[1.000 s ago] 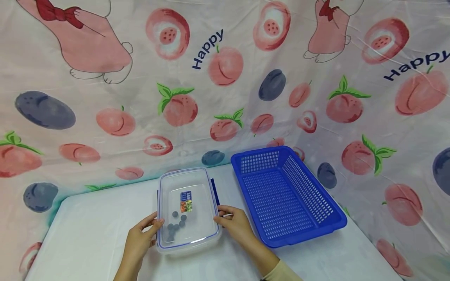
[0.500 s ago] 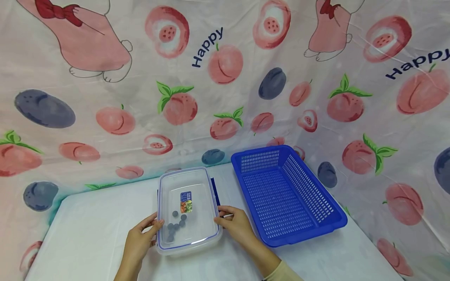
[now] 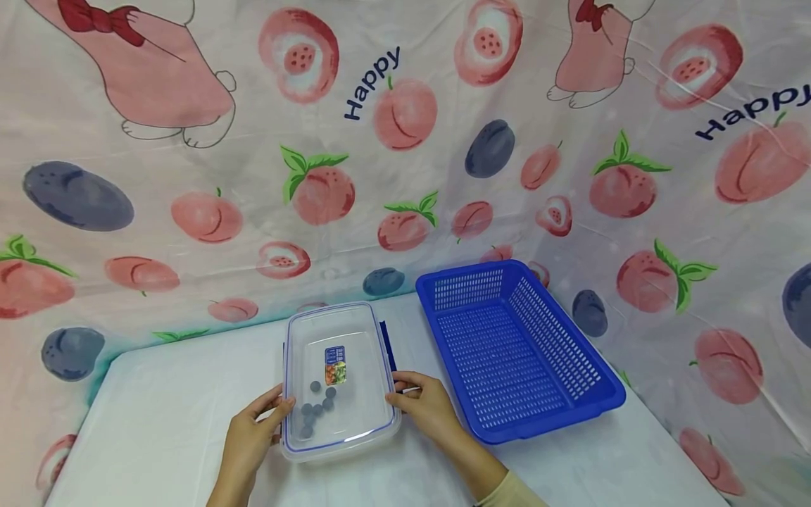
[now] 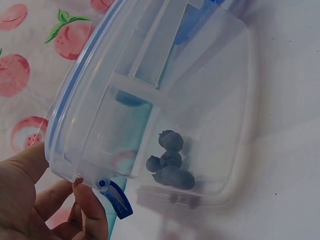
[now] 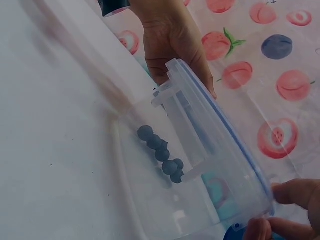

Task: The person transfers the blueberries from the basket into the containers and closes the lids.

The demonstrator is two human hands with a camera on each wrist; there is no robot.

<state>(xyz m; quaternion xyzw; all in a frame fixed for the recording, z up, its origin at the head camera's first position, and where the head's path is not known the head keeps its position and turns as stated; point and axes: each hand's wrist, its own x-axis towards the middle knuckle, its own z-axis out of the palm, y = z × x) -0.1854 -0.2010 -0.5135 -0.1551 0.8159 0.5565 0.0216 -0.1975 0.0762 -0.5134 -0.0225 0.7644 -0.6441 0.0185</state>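
Note:
A clear plastic food storage box (image 3: 361, 352) sits on the white table, its lid on, with a blue seal line around the rim. Several blueberries (image 4: 171, 160) lie at the near left of its floor. On the box's left edge my left hand (image 3: 250, 429) pinches the lid rim, thumb on top and fingers beneath. My right hand (image 3: 427, 405) grips the opposite edge in the same way. The blue clip (image 4: 118, 200) by my left fingers hangs loose, swung out from the side. Another blue clip (image 3: 388, 346) sticks out on the right side.
A blue perforated plastic basket (image 3: 500, 352) stands to the right of the box on the white table (image 3: 165, 408). Behind and to the right hangs a fruit-printed cloth (image 3: 253, 141).

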